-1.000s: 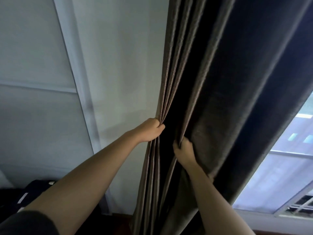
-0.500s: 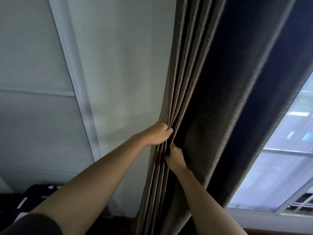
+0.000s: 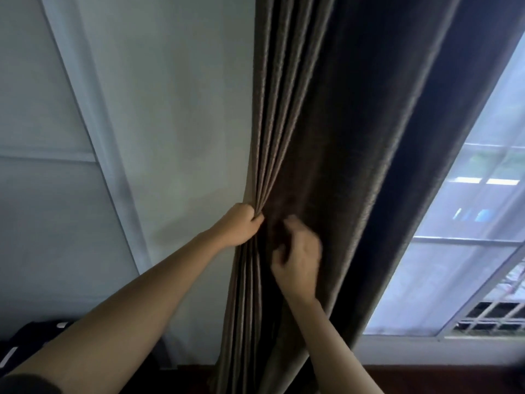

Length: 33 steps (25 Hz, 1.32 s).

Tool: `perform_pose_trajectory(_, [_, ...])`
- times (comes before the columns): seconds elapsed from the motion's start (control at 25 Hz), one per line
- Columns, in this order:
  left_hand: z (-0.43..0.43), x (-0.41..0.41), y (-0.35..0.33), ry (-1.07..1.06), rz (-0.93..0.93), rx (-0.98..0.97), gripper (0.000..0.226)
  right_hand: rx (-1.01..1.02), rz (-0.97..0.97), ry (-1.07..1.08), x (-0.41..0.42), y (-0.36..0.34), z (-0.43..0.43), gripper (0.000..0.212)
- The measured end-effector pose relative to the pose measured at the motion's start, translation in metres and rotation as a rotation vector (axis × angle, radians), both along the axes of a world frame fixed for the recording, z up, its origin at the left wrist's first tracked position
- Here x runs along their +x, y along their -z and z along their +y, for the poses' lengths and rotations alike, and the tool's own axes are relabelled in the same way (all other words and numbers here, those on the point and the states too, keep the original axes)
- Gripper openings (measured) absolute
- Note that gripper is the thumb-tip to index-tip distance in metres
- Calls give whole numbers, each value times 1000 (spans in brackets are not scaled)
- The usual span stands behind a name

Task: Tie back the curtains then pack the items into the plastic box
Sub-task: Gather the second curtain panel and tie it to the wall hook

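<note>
Curtain [image 3: 326,137] pleats clenched by left hand [image 3: 238,226] beside white wall [image 3: 176,109]; right hand [image 3: 298,257] blurred, grip unclear.

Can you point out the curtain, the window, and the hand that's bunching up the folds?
curtain [image 3: 355,137], head view, on the broad dark panel.
window [image 3: 466,245], head view, on the pale pane.
left hand [image 3: 238,224], head view, on the knuckles clutching the gathered folds.

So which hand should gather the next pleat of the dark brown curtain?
Right. The left hand is clamped on the bunched pleats of the dark brown fabric curtain, while the right hand, blurred and seemingly free, sits beside the loose fabric.
</note>
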<state>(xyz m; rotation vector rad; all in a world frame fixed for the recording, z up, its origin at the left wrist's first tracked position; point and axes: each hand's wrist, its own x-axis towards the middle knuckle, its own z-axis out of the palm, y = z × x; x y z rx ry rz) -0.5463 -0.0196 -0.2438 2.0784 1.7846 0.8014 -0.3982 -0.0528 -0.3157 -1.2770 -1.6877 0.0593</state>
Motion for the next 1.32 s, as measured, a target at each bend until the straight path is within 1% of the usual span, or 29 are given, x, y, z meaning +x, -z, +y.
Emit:
perform_pose_trajectory(0.04, [-1,-7,4,24,-49,-10,31,220,98,194,13,-5,1,52])
perform_pose_trajectory(0.08, [-3,-12,8,57,-95,-22,28,330,201,311,24,-12,4,54])
perform_pose_trajectory(0.12, [-6,-16,12,91,-144,-38,25,330,300,332,35,-20,10,62])
perform_pose_trajectory(0.2, [-11,-16,18,165,-237,-67,20,226,485,251,52,-35,28,80])
perform_pose_trajectory(0.24, [-11,-14,21,204,-265,-55,24,161,562,217,57,-42,37,85])
perform_pose_trajectory(0.28, [-9,-11,22,224,-283,-32,33,80,587,179,60,-49,44,83])
perform_pose_trajectory(0.32, [-4,-8,22,217,-298,-26,39,-13,523,155,61,-53,51,72])
perform_pose_trajectory(0.4, [5,-1,20,181,-297,-79,44,-140,239,179,61,-51,62,38])
perform_pose_trajectory(0.44, [9,2,21,184,-281,-107,42,-161,183,153,61,-49,66,29])
perform_pose_trajectory(0.48, [13,5,22,188,-269,-123,39,-175,204,68,60,-49,69,27])
perform_pose_trajectory(0.52, [15,7,22,179,-270,-127,37,-211,241,-44,58,-47,70,33])
perform_pose_trajectory(0.56, [17,8,21,154,-281,-128,38,-270,244,-145,57,-44,70,45])
perform_pose_trajectory(0.64, [21,13,18,117,-284,-137,37,-384,197,-271,56,-32,69,63])
perform_pose_trajectory(0.76, [21,26,11,138,-282,-187,30,-454,102,-361,53,-15,69,70])
perform_pose_trajectory(0.92, [14,38,4,146,-269,-248,37,-623,81,-594,44,0,62,88])
perform_pose_trajectory(1.04, [12,39,2,120,-284,-239,43,-675,75,-635,43,11,57,94])
perform_pose_trajectory(1.16, [12,39,3,115,-266,-236,47,-672,59,-631,43,14,55,94])
perform_pose_trajectory(1.24, [11,42,2,115,-283,-261,43,-691,67,-617,44,14,54,93])
perform_pose_trajectory(1.32, [10,44,1,79,-330,-299,33,-703,80,-631,40,17,52,92])
